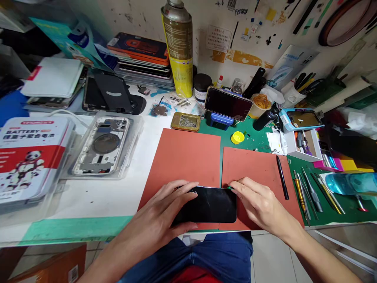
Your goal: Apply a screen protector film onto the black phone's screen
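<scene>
A black phone (210,205) lies screen-up across two red mats (188,157) near the bench's front edge. My left hand (165,214) wraps its left end, fingers over the top edge and thumb under the near edge. My right hand (259,202) rests at the phone's right end, with fingertips pinched at the upper right corner on a small green tab (229,187).
A black pen (282,177) lies right of the mats, then tweezers and tools (309,192). Behind stand a propped phone (228,103), a yellow cap (237,137), a metal tin (186,121) and a spray can (178,47). A phone frame in plastic (101,144) and a battery box (28,157) sit left.
</scene>
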A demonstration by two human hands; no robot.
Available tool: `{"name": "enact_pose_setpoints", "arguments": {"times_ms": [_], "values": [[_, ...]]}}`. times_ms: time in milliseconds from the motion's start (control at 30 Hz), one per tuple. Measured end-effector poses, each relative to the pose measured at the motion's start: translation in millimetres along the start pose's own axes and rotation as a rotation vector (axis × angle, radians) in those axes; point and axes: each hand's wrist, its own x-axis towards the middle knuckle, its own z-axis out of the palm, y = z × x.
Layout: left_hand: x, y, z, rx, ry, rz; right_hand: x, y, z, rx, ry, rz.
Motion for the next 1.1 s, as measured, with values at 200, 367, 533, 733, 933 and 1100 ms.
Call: {"name": "enact_pose_setpoints", "arguments": {"times_ms": [200, 367, 533, 733, 933, 1100], "values": [[0.6, 0.3, -0.8, -0.013, 0.011, 0.012, 2.0, 0.7, 0.7, -0.038, 0.013, -0.033], [1.3, 1.2, -1.2, -0.01, 0.001, 0.011, 1.5, 2.9, 4.6, -0.066, 0.046, -0.06], [0.5, 0.4, -0.8, -0.02, -0.007, 0.0, -2.0, 4.4, 7.3, -0.111, 0.07, -0.086], [0.4, -2.0, 0.2, -0.032, -0.004, 0.002, -6.9, 10.0, 4.4, -0.112, 0.072, -0.108], [0.9, -1.9, 0.4, -0.048, 0.001, -0.002, -6.4, 14.3, 8.0, -0.095, 0.124, -0.152], [2.0, -1.5, 0.3, -0.057, -0.003, -0.003, -5.2, 16.9, 11.7, -0.088, 0.156, -0.172]]}}
